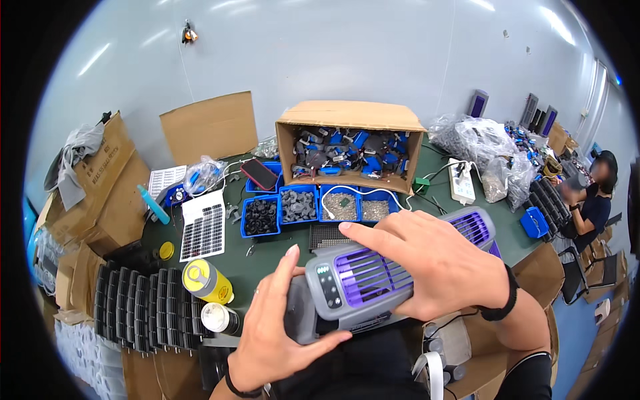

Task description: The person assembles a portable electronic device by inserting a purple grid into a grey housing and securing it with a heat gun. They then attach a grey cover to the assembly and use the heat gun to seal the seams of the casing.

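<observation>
Green desk (265,255) ahead: steady the grey-purple device (365,277) with your right hand (457,267), fingers pinching its width; support its left end with your left hand (270,331), fingers spread.

Device (370,275), partly hidden by the right hand (437,260); panel (328,288), symbols too small to tell. Sheet (203,230), print illegible. Right sleeve (528,379), cut off by the lower edge.

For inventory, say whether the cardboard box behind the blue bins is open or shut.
Open: the near side of the cardboard box is uncovered, showing blue and gray parts inside.
</observation>
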{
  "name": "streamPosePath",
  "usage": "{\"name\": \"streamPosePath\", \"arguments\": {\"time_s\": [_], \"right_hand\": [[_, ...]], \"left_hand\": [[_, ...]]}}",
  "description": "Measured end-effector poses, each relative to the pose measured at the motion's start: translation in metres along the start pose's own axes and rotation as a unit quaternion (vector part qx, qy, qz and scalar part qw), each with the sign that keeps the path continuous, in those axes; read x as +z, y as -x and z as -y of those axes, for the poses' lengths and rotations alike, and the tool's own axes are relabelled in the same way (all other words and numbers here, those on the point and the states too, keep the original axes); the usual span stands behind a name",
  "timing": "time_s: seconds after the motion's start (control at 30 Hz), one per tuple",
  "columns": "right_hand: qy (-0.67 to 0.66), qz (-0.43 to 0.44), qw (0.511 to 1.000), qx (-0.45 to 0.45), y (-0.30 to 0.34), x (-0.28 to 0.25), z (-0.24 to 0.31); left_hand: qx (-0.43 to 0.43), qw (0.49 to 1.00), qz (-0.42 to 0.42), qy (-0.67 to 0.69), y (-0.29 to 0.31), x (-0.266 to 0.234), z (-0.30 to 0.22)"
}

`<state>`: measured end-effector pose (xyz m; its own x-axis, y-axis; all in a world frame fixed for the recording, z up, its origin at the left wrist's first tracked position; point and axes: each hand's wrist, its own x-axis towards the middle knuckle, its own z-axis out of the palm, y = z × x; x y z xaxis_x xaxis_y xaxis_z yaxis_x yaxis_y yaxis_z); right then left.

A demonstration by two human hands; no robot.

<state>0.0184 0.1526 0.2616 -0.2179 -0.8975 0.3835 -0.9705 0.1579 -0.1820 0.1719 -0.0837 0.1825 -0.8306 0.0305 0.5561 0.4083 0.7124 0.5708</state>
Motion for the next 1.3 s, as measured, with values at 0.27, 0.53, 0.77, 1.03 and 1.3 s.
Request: {"name": "streamPosePath", "arguments": {"time_s": [0.27, 0.53, 0.77, 1.03, 1.3], "right_hand": [[-0.189, 0.057, 0.976, 0.093, 0.001, 0.066, -0.050], [-0.271, 0.098, 0.950, 0.120, -0.007, 0.094, -0.070], [-0.231, 0.020, 0.971, 0.061, -0.012, 0.081, -0.065], [-0.143, 0.019, 0.989, 0.023, -0.002, 0.039, -0.043], [-0.184, -0.014, 0.983, 0.022, 0.000, 0.067, -0.042]], "left_hand": [[-0.047, 0.990, -0.016, 0.130, 0.008, -0.002, 0.051], [-0.038, 0.982, -0.024, 0.182, 0.003, -0.001, 0.068], [-0.054, 0.985, 0.005, 0.162, 0.006, -0.005, 0.077], [0.041, 0.986, -0.009, 0.164, 0.000, -0.020, 0.069], [0.008, 0.971, 0.006, 0.239, 0.013, -0.040, 0.091]]}}
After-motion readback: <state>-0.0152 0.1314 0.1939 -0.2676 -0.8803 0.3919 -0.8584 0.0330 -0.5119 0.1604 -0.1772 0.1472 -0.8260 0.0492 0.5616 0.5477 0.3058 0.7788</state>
